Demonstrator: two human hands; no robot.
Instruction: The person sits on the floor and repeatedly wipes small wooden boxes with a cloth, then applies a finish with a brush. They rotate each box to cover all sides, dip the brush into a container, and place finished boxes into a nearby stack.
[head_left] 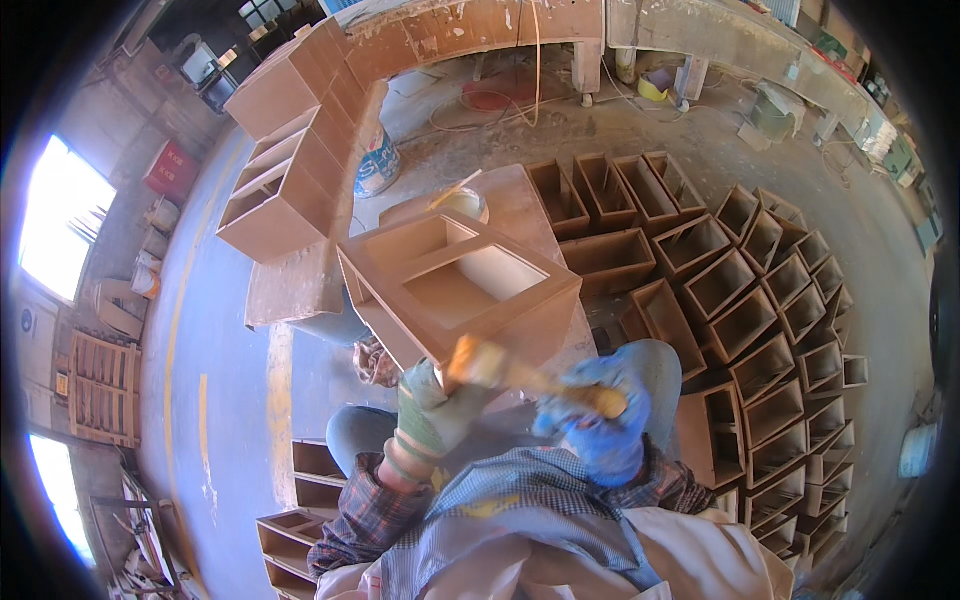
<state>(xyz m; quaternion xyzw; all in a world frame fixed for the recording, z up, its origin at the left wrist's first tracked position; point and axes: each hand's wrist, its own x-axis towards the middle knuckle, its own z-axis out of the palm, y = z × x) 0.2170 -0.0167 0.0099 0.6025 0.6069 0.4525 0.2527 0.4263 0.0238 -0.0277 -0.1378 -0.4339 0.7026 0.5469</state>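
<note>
"Where is the wooden box (522,322)?"
"It is just in front of the person; the left hand (432,408) is at its near corner."
"And the fingers?"
"The right hand (608,440) closes them around the brush (488,364); for the left, I cannot tell how closed."

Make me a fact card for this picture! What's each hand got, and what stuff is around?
Left hand: green-striped glove, at the near corner of a two-opening wooden box
Right hand: blue glove, holding a brush
Behind that box: a tub with a stick at its rim
On the right: many brown boxes
Farther back: a blue-and-white bucket
</note>
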